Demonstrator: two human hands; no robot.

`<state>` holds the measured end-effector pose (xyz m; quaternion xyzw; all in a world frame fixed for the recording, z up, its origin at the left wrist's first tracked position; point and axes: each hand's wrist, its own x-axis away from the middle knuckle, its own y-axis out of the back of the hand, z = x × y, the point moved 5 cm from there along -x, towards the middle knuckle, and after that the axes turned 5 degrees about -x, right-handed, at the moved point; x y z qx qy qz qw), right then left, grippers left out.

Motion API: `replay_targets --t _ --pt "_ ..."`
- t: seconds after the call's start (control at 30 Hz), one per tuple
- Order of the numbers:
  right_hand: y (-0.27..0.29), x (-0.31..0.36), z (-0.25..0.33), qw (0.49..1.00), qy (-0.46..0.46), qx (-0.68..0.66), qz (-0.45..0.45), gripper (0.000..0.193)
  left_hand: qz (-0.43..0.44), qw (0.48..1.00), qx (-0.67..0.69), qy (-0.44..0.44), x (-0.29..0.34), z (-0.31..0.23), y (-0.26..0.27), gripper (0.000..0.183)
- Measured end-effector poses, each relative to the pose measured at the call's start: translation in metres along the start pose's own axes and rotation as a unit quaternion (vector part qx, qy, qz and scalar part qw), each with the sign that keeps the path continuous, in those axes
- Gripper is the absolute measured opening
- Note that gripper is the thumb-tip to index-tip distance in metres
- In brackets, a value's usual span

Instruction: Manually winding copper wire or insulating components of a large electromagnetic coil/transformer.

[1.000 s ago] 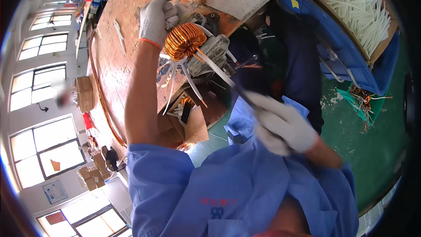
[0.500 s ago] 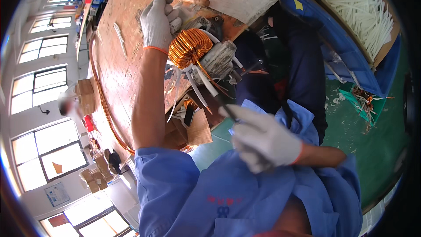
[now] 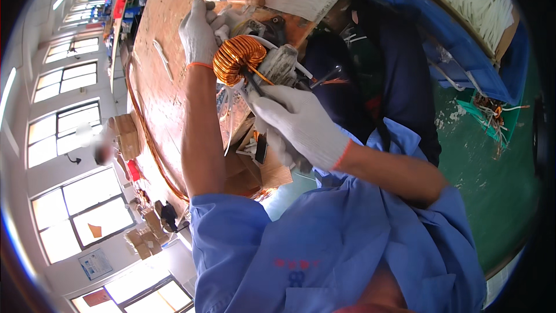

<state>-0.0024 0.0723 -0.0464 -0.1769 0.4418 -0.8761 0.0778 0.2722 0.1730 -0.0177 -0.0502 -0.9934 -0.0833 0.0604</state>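
head view: left hand (image 3: 200,32) grips the copper coil (image 3: 237,58) over the desk (image 3: 168,98). right hand (image 3: 298,124), nearer, is closed on a thin tool (image 3: 253,81) touching the coil.

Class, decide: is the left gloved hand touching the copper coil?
Touching. The head view shows the left hand with its fingers pressed against the copper coil, no gap between them.

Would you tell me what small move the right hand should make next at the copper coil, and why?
Probably draw the wire taut through the coil: the right hand is close under it at the wire, while the left hand steadies its far side on the wooden bench.
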Motion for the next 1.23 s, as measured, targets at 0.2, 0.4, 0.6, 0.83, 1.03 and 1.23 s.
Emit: replay_targets --t 0.2,0.4,0.6,0.83,1.03,1.23 --pt "0.104 0.14 0.0 0.966 -0.142 0.193 0.095 0.04 0.076 0.99 -0.119 0.003 0.025 -0.024 -0.006 0.051" --pt "0.195 0.229 -0.026 0.924 -0.228 0.233 -0.2 0.028 0.18 0.928 -0.325 -0.033 0.087 -0.042 0.016 0.046" --pt "0.145 0.077 -0.01 0.889 0.188 0.406 -0.102 0.04 0.184 0.938 -0.295 -0.009 0.095 -0.043 0.003 0.041" --pt "0.076 0.013 -0.029 0.999 -0.001 0.025 0.046 0.039 0.169 0.944 -0.282 0.013 0.096 -0.039 0.003 0.038" --pt "0.08 0.088 0.035 0.984 -0.068 -0.145 0.08 0.019 0.163 0.919 -0.358 -0.009 0.104 -0.056 -0.012 0.036" --pt "0.105 0.097 0.073 0.992 0.057 -0.073 0.087 0.017 0.148 0.616 -0.615 -0.469 0.153 -0.081 -0.045 0.042"
